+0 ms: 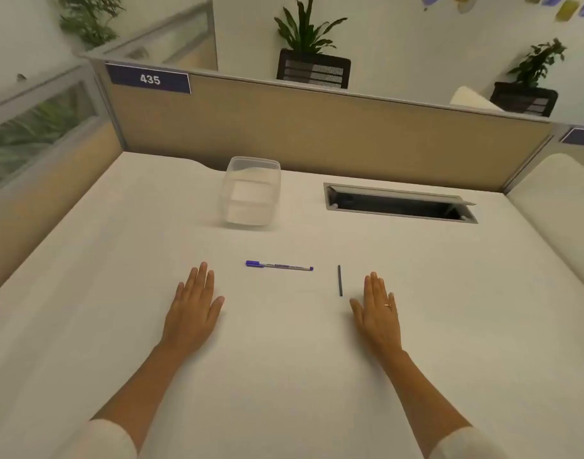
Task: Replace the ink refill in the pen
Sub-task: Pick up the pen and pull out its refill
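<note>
Both hands flat and empty on white surface, left hand point(192, 306) left of pen point(279, 266), refill point(340, 280) right of pen, right hand point(380, 309) beside refill, clear tub point(251, 190) behind pen

Bare desk point(284, 342) between hands, pen point(279, 266) and refill point(340, 280); container point(251, 190) beyond.

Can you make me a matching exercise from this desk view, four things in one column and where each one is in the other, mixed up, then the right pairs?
Things:
1. pen
2. refill
3. clear container
4. right hand

Places:
A. flat on the desk, wearing a ring
B. lying crosswise, between the hands
C. far side of the desk, beyond the pen
D. just left of the right hand, pointing away

Pairs: 1-B, 2-D, 3-C, 4-A
</note>
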